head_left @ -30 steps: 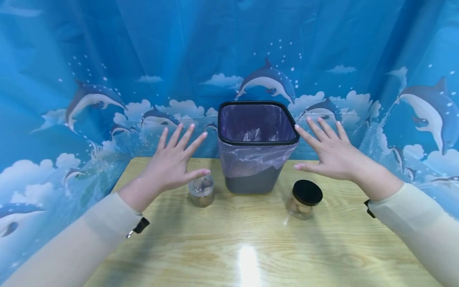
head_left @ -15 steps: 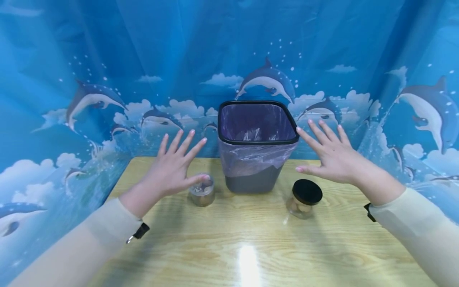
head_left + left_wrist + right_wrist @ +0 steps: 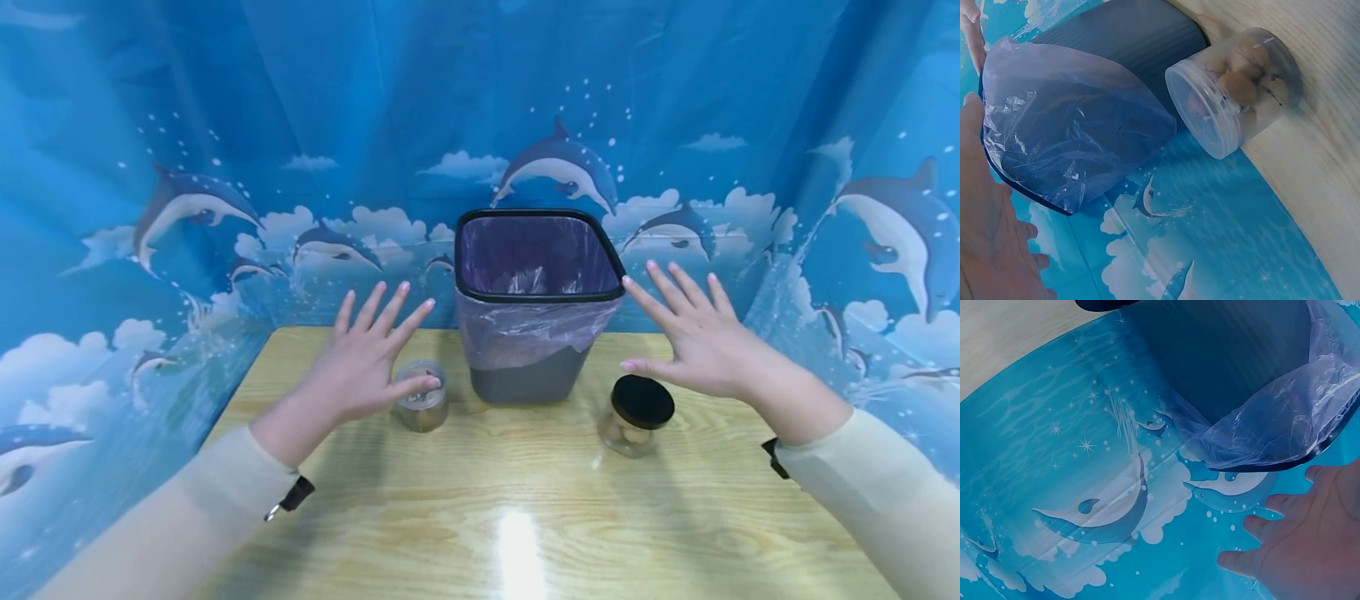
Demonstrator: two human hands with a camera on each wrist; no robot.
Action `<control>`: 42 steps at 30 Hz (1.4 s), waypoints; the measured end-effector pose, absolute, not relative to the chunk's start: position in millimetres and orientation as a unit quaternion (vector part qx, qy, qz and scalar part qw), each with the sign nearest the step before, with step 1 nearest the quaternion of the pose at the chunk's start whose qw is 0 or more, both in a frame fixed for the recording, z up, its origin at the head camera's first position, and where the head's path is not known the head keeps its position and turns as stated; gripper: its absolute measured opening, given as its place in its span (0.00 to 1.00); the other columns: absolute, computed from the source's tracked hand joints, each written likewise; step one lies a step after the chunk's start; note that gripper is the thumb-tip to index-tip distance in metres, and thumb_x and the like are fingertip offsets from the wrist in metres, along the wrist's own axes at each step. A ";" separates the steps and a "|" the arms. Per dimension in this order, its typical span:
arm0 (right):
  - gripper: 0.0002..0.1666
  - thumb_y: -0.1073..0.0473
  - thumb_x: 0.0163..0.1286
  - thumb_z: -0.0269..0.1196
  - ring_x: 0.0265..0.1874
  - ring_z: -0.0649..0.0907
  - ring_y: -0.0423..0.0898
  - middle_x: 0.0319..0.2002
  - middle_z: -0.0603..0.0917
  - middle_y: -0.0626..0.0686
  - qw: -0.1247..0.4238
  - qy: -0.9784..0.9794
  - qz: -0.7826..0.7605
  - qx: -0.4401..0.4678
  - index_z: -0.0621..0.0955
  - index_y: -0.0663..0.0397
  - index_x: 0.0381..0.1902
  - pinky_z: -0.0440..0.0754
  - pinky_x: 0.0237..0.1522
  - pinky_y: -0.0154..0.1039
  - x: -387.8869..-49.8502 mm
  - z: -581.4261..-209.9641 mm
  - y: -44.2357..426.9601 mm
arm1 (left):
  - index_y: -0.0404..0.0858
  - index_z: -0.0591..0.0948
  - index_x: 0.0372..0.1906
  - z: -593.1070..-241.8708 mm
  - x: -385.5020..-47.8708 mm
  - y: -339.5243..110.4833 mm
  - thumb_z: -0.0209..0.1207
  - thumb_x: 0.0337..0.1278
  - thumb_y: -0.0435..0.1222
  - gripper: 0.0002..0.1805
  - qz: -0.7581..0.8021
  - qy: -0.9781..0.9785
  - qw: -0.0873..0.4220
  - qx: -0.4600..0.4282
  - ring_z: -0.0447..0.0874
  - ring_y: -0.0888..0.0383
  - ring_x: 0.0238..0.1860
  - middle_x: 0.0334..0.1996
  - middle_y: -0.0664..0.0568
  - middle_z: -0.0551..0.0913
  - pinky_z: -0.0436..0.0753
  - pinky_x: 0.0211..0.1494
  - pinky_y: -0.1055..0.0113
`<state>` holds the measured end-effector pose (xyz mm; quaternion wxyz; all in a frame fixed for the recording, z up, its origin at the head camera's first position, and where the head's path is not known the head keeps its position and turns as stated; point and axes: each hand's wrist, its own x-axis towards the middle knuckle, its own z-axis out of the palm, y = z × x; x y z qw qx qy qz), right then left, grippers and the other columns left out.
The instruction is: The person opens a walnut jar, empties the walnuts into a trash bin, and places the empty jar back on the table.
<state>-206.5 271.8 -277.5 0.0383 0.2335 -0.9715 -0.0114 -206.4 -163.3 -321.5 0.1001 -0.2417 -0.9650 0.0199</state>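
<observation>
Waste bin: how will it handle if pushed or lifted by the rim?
The bin may tip if pushed high, since it narrows toward its base. It's probably light for its size: only the liner shows inside, though the bottom is hard to see. The liner looks thin and wrinkled, so it may slide or bunch under fingers at the rim.
</observation>
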 end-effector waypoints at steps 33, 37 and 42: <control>0.60 0.26 0.68 0.56 0.77 0.39 0.65 0.80 0.32 0.57 0.026 -0.970 0.037 0.237 0.36 0.38 0.81 0.30 0.69 0.71 -185.8 -310.1 270.6 | 0.54 0.44 0.82 -376.1 -193.1 -164.5 0.47 0.59 0.73 0.53 -0.061 -0.964 0.088 -0.244 0.31 0.39 0.79 0.81 0.45 0.37 0.29 0.74 0.37; 0.61 0.27 0.67 0.57 0.77 0.40 0.65 0.80 0.33 0.57 0.027 -0.970 0.046 0.238 0.36 0.38 0.81 0.31 0.69 0.71 -184.5 -314.7 269.7 | 0.54 0.43 0.82 -382.1 -192.3 -163.9 0.50 0.60 0.71 0.53 -0.066 -0.964 0.089 -0.241 0.31 0.39 0.79 0.80 0.44 0.37 0.29 0.74 0.37; 0.61 0.27 0.67 0.58 0.77 0.39 0.64 0.80 0.33 0.57 0.028 -0.969 0.060 0.237 0.37 0.38 0.81 0.31 0.69 0.71 -184.5 -319.8 269.3 | 0.52 0.45 0.82 -387.7 -192.1 -165.8 0.51 0.60 0.70 0.53 -0.073 -0.965 0.086 -0.237 0.31 0.39 0.79 0.80 0.44 0.37 0.28 0.74 0.38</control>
